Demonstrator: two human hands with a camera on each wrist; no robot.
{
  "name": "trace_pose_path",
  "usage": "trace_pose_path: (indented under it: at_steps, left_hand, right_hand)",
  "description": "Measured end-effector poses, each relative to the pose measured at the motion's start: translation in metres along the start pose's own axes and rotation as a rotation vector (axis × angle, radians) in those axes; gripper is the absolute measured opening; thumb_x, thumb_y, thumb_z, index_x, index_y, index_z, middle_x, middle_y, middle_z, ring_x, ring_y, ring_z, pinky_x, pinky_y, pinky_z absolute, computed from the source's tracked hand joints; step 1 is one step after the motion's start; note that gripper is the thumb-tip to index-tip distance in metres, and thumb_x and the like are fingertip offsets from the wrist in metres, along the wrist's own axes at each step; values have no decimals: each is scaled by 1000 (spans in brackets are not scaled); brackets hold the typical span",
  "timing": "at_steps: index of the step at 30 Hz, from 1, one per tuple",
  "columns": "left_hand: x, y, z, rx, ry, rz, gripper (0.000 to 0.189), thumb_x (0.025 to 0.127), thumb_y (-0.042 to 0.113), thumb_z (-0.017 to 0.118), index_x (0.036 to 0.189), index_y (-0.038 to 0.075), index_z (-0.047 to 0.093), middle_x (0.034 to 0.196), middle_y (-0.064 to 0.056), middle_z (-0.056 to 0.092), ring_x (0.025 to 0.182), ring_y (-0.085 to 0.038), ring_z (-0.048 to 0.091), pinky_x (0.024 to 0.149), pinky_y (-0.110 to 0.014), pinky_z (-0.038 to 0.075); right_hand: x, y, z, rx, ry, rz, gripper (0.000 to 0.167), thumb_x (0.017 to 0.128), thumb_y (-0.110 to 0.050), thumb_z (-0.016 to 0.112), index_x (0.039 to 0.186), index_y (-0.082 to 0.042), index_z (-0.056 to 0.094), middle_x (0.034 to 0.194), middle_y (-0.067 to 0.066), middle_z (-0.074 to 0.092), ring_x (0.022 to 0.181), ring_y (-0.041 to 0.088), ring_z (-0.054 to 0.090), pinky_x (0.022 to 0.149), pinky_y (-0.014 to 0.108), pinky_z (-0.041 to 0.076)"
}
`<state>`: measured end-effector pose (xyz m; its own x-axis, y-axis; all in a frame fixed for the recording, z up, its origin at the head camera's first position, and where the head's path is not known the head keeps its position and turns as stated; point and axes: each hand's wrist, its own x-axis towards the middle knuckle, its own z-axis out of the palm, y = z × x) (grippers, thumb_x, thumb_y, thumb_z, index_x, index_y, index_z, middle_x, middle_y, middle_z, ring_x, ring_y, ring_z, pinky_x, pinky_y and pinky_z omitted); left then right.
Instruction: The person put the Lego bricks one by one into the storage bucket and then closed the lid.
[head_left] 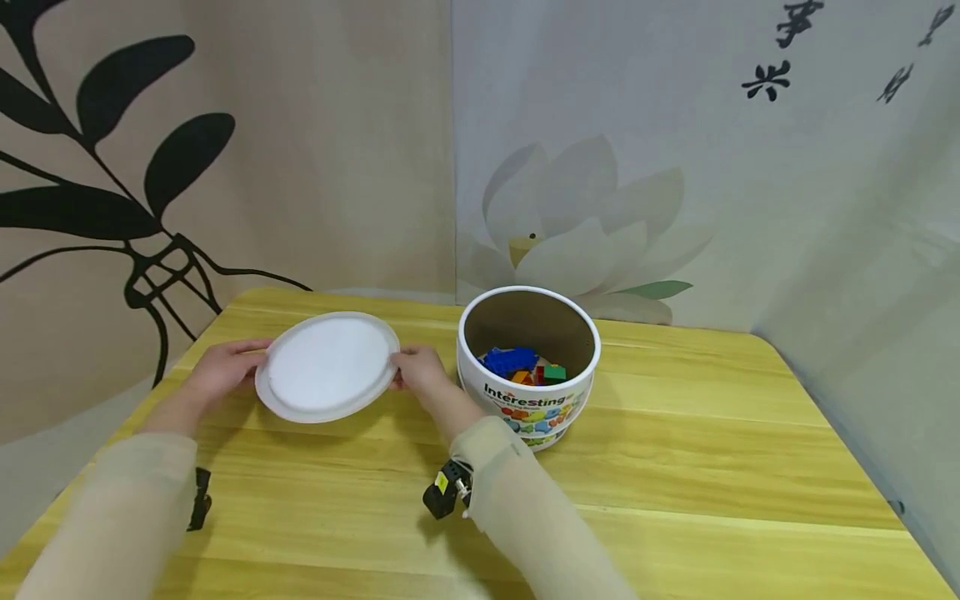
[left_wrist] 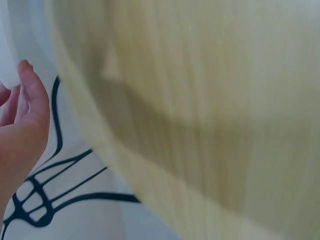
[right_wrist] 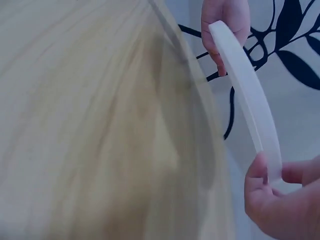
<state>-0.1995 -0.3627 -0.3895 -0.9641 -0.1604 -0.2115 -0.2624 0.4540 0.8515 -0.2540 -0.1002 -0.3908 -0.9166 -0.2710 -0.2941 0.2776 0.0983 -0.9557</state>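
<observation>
A round white lid (head_left: 327, 367) is held above the left part of the table, its flat face up in the head view and its thin rim (right_wrist: 248, 92) showing edge-on in the right wrist view. My left hand (head_left: 225, 372) grips the lid's left edge, the thumb and fingers meeting it in the left wrist view. On the opposite edge my right hand (head_left: 422, 372) pinches the rim between thumb and fingers. Just right of that hand stands an uncovered white bucket (head_left: 531, 402) with a printed "Interesting" label. Blue, green, red and orange toy blocks (head_left: 517, 363) lie inside it.
The wooden table (head_left: 712, 467) reaches a cloth backdrop (head_left: 360, 167) printed with leaves and a lotus. My right forearm (head_left: 517, 492) passes in front of the bucket's lower left side. A small black wrist camera (head_left: 444, 492) hangs by that sleeve.
</observation>
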Motion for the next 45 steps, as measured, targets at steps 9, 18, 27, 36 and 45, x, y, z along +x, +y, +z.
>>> trace_pose_path:
  at_steps: [9,18,27,36,45]
  left_hand:
    - [-9,20,-21,4,-28,56,62,99,31,41,140,-13,27,90,23,55,75,14,52,70,-13,54]
    - [-16,45,-31,-25,-43,99,22,97,35,46,113,24,56,81,33,55,77,11,56,69,-15,54]
    - [-21,82,-26,16,-96,116,65,98,37,42,142,-9,27,85,35,53,81,12,56,74,-13,53]
    - [-29,119,-1,-11,-110,143,62,98,35,43,143,-6,29,88,30,53,82,10,58,76,-12,53]
    - [-37,143,24,-46,-116,133,58,98,33,45,143,-2,33,96,19,54,82,4,59,78,-14,53]
  right_hand:
    - [-14,-31,-5,35,-51,-32,32,92,-3,51,119,14,52,63,7,51,47,10,50,45,15,49]
    - [-26,-61,-19,47,-88,-25,32,93,-6,52,121,12,52,60,7,52,45,10,52,44,16,50]
    - [-38,-90,-49,44,-111,-38,34,93,-7,53,122,12,51,63,8,53,49,12,55,46,19,52]
    - [-49,-103,-91,-60,-99,-68,34,95,-11,53,123,7,53,78,9,56,59,13,57,53,19,54]
    - [-60,-105,-125,-85,-116,-105,35,95,-13,52,124,6,53,80,8,58,61,13,59,58,20,56]
